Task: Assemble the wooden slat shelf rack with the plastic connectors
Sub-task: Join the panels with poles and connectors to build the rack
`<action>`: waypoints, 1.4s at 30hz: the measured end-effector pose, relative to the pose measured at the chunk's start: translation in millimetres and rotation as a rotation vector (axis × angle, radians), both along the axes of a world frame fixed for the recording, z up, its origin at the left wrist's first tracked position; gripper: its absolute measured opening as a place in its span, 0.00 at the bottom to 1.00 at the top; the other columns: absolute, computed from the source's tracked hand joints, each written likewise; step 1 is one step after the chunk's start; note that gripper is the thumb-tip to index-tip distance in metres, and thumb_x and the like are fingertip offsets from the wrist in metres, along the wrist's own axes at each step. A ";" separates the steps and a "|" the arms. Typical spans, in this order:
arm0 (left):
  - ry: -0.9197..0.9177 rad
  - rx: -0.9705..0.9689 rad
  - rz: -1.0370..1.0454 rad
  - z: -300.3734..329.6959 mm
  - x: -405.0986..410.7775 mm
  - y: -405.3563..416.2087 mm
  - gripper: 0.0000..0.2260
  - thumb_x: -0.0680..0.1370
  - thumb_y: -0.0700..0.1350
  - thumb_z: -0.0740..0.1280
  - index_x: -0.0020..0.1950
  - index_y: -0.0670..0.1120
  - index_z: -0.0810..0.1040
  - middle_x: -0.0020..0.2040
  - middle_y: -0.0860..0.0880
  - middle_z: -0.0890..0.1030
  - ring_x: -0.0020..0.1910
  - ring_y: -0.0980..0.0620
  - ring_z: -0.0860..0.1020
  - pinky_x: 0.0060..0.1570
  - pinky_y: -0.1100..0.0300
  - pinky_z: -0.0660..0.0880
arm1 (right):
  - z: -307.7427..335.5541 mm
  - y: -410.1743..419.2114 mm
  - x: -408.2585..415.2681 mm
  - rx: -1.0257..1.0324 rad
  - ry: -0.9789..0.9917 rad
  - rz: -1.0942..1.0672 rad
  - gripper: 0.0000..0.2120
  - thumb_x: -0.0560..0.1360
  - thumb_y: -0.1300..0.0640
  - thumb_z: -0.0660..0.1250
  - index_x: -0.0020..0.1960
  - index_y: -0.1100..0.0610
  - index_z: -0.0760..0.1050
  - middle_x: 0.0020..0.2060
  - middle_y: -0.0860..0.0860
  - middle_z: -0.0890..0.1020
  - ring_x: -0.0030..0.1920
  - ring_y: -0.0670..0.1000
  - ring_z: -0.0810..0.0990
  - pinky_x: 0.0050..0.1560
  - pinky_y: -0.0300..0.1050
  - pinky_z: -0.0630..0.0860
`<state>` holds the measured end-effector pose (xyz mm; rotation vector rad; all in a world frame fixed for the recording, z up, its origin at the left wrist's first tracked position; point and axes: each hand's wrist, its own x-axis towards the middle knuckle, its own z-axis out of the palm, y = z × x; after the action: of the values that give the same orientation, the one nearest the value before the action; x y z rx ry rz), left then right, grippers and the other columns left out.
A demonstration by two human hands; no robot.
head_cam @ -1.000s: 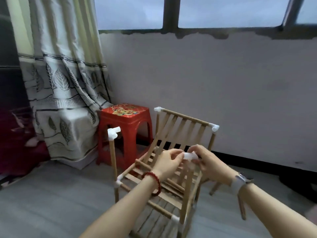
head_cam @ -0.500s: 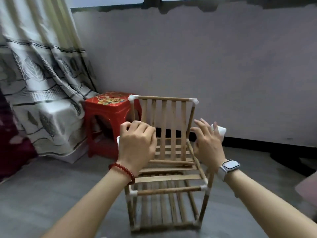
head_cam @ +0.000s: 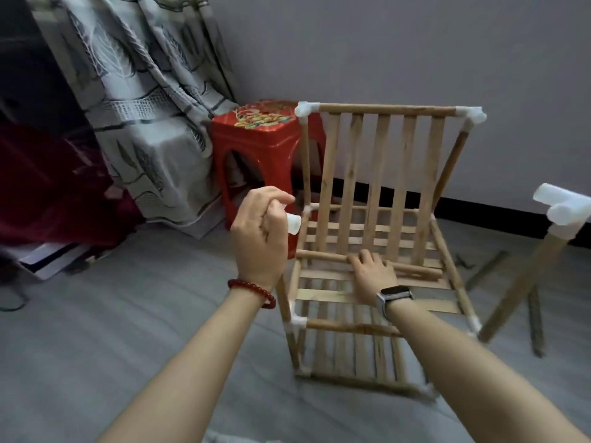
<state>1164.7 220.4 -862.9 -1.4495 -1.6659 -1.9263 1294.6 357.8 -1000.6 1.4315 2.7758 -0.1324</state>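
The wooden rack (head_cam: 367, 251) stands on the grey floor (head_cam: 112, 330), beside a red plastic stool (head_cam: 256, 148). The left hand (head_cam: 259, 231) pinches a white connector (head_cam: 292, 222). The right hand (head_cam: 374, 273) holds a round rod (head_cam: 323, 256).

Left hand (head_cam: 259, 238) grips connector (head_cam: 293, 223) (white); right hand (head_cam: 372, 273) grips rack rod (head_cam: 323, 256).
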 end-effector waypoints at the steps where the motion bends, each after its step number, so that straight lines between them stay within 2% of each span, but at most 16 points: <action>1: 0.001 0.009 0.009 -0.3 -0.2 2.1 0.11 0.76 0.42 0.54 0.43 0.46 0.77 0.43 0.50 0.79 0.45 0.51 0.78 0.47 0.54 0.75 | -3.7 2.9 -4.6 0.051 -0.028 -0.005 0.22 0.78 0.59 0.57 0.71 0.53 0.59 0.66 0.55 0.65 0.66 0.58 0.65 0.63 0.56 0.65; 5: 0.007 0.016 0.028 -5.1 -4.0 5.8 0.11 0.75 0.42 0.54 0.43 0.47 0.76 0.43 0.56 0.77 0.46 0.50 0.77 0.48 0.52 0.75 | -2.3 9.5 -15.3 0.149 -0.072 0.013 0.15 0.79 0.56 0.57 0.65 0.53 0.65 0.63 0.55 0.70 0.64 0.57 0.67 0.61 0.56 0.64; 8: 0.010 -0.009 0.032 -10.0 -3.5 5.0 0.12 0.76 0.44 0.53 0.44 0.47 0.76 0.44 0.60 0.75 0.47 0.52 0.76 0.50 0.60 0.73 | 4.4 11.5 -19.8 0.201 -0.128 0.089 0.14 0.80 0.56 0.55 0.65 0.56 0.68 0.63 0.55 0.72 0.65 0.56 0.68 0.65 0.56 0.62; 11: 0.017 -0.056 0.035 -11.2 -5.1 3.9 0.12 0.76 0.46 0.53 0.44 0.48 0.76 0.44 0.59 0.75 0.48 0.53 0.75 0.50 0.67 0.71 | 13.3 3.9 -19.7 0.231 -0.135 0.110 0.16 0.79 0.56 0.56 0.66 0.57 0.67 0.64 0.55 0.70 0.66 0.56 0.67 0.64 0.55 0.62; 15: 0.028 -0.112 0.053 -11.7 -8.7 -0.6 0.17 0.76 0.48 0.52 0.43 0.43 0.78 0.44 0.55 0.77 0.46 0.55 0.74 0.46 0.74 0.68 | 42.9 -12.3 -5.0 0.313 -0.082 0.151 0.16 0.76 0.49 0.59 0.60 0.57 0.70 0.57 0.54 0.72 0.58 0.55 0.70 0.54 0.50 0.66; 17: 0.034 -0.143 0.048 -8.4 -8.6 -3.0 0.18 0.76 0.50 0.51 0.44 0.42 0.79 0.44 0.54 0.77 0.45 0.55 0.74 0.45 0.74 0.67 | 67.3 -21.0 4.8 0.378 -0.023 0.206 0.16 0.73 0.46 0.65 0.54 0.57 0.74 0.53 0.54 0.75 0.53 0.55 0.73 0.49 0.50 0.69; 19: 0.021 -0.172 0.020 -5.6 -10.4 -6.3 0.20 0.75 0.52 0.51 0.44 0.43 0.78 0.44 0.52 0.77 0.44 0.55 0.75 0.44 0.70 0.68 | 92.7 -28.8 13.0 0.433 -0.019 0.263 0.16 0.62 0.45 0.74 0.39 0.56 0.77 0.39 0.52 0.78 0.39 0.54 0.77 0.35 0.47 0.71; 21: -0.006 -0.192 -0.009 -3.0 -13.0 -10.5 0.20 0.75 0.55 0.50 0.44 0.45 0.77 0.44 0.51 0.77 0.43 0.59 0.74 0.41 0.70 0.68 | 115.1 -35.8 20.4 0.496 0.033 0.289 0.15 0.57 0.48 0.77 0.33 0.54 0.73 0.30 0.50 0.76 0.33 0.53 0.76 0.29 0.44 0.69; 24: -0.034 -0.242 -0.007 2.0 -17.0 -16.7 0.20 0.73 0.58 0.49 0.42 0.48 0.75 0.43 0.51 0.76 0.41 0.60 0.73 0.38 0.69 0.67 | 148.0 -50.7 27.7 0.446 0.189 0.316 0.09 0.67 0.54 0.69 0.38 0.52 0.68 0.32 0.48 0.77 0.40 0.53 0.75 0.37 0.46 0.66; 26: -0.031 -0.256 0.005 4.8 -19.4 -18.4 0.21 0.72 0.59 0.48 0.41 0.48 0.75 0.42 0.50 0.75 0.40 0.61 0.73 0.37 0.70 0.65 | 164.0 -53.8 33.1 0.427 0.261 0.280 0.05 0.74 0.53 0.62 0.41 0.52 0.67 0.32 0.44 0.72 0.45 0.50 0.69 0.43 0.45 0.61; 29: -0.050 -0.295 0.068 7.3 -19.0 -17.1 0.25 0.70 0.60 0.46 0.41 0.46 0.76 0.42 0.50 0.73 0.37 0.59 0.71 0.34 0.69 0.63 | 180.6 -59.3 40.6 0.390 0.312 0.266 0.05 0.74 0.52 0.61 0.45 0.54 0.73 0.31 0.42 0.64 0.42 0.46 0.62 0.44 0.41 0.58; 31: -0.064 -0.318 0.123 8.1 -17.0 -17.1 0.27 0.70 0.62 0.45 0.42 0.46 0.77 0.44 0.51 0.73 0.38 0.54 0.72 0.32 0.65 0.63 | 186.0 -65.1 43.3 0.364 0.299 0.251 0.07 0.75 0.52 0.61 0.48 0.54 0.75 0.33 0.42 0.64 0.40 0.45 0.61 0.43 0.39 0.57; 35: -0.030 -0.366 0.193 12.3 -13.4 -15.1 0.28 0.69 0.62 0.43 0.41 0.47 0.77 0.45 0.53 0.73 0.41 0.53 0.72 0.30 0.65 0.59 | 187.2 -68.7 48.1 0.332 0.317 0.181 0.07 0.74 0.51 0.62 0.49 0.53 0.76 0.38 0.45 0.68 0.39 0.46 0.65 0.41 0.38 0.60; 38: -0.001 -0.383 0.224 13.4 -13.6 -13.4 0.30 0.69 0.62 0.42 0.42 0.47 0.79 0.47 0.51 0.75 0.46 0.51 0.74 0.34 0.62 0.61 | 187.9 -69.4 49.5 0.305 0.324 0.143 0.08 0.74 0.50 0.63 0.50 0.51 0.77 0.41 0.46 0.69 0.39 0.48 0.69 0.41 0.37 0.62; 42: 0.012 -0.400 0.253 14.6 -16.7 -12.7 0.32 0.68 0.62 0.41 0.43 0.46 0.80 0.48 0.50 0.76 0.50 0.50 0.74 0.39 0.59 0.64 | 187.0 -69.3 48.2 0.317 0.337 0.140 0.08 0.74 0.50 0.63 0.50 0.50 0.77 0.40 0.45 0.70 0.36 0.44 0.67 0.40 0.37 0.62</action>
<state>1148.0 207.7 -848.3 -1.2843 -2.2008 -1.5083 1342.8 288.5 -813.6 1.3755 3.2865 0.0815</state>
